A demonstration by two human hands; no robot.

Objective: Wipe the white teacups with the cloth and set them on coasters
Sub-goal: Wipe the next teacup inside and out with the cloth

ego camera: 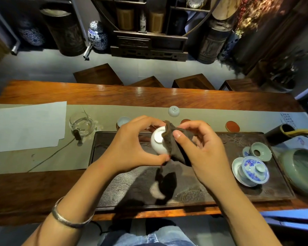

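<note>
Teacup first: a small white porcelain teacup [159, 143] sits in my left hand [132, 146], held up over the dark carved wooden tea tray [220, 183], its foot ring turned toward me. My left fingers [146, 121] curl round its far side and my thumb closes under it. My right hand [201, 150] pinches a dark brown cloth [174, 144] against the cup's right side, thumb on top of the fabric, the other fingers curled behind; the cloth's loose end hangs down below my hands.

Beyond my hands, on the grey-green runner [43, 160], a second white teacup [123, 121] stands upright on a coaster at the left, and a third white teacup [173, 111] rests upside down farther back. Two round reddish-brown coasters [232, 126] lie along the tray's far edge, one partly hidden behind my right hand.

On the tray's right end stand a blue-and-white lidded gaiwan on its saucer [251, 170] and a celadon strainer [259, 151]. A clear glass pitcher [81, 125] stands left of the tray, beside a sheet of white paper [25, 125]. A green glazed bowl [302, 171] sits at the right on the polished wooden table [96, 95]. A silver bangle [69, 215] circles my left wrist.
</note>
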